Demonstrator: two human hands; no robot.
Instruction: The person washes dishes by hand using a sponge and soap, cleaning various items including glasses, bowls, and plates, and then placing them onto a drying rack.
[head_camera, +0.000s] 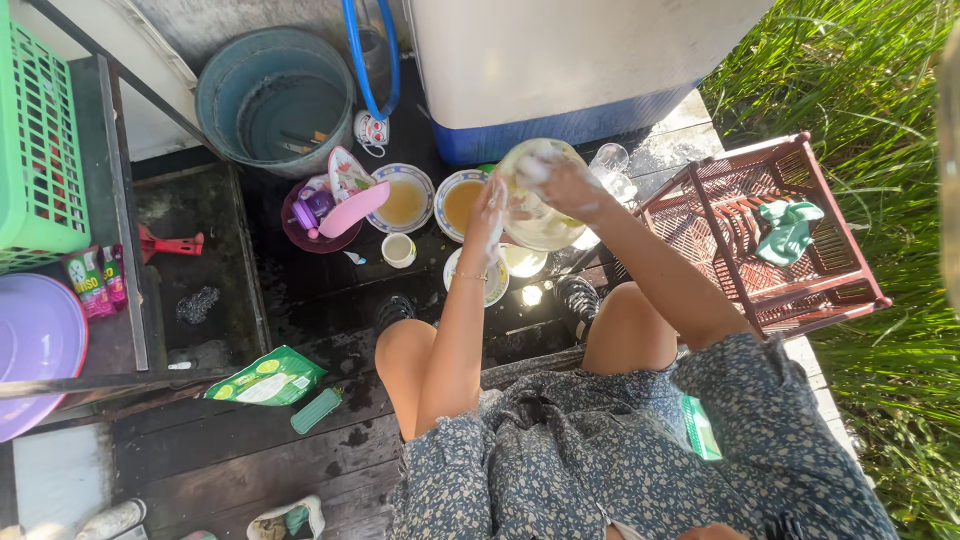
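I squat on a wet dark wooden deck. My left hand grips the left rim of a soapy pale bowl held tilted up. My right hand, covered in suds, presses on the bowl's top, rubbing it; whether it holds a sponge I cannot tell. Under the bowl lie a small plate and another dish. Two patterned bowls of brownish water stand just left of my hands.
A small white cup, a purple tub with a pink scoop, a grey bucket, a glass, a big white and blue container, a red dish rack with a green cloth, a green detergent pouch, grass at right.
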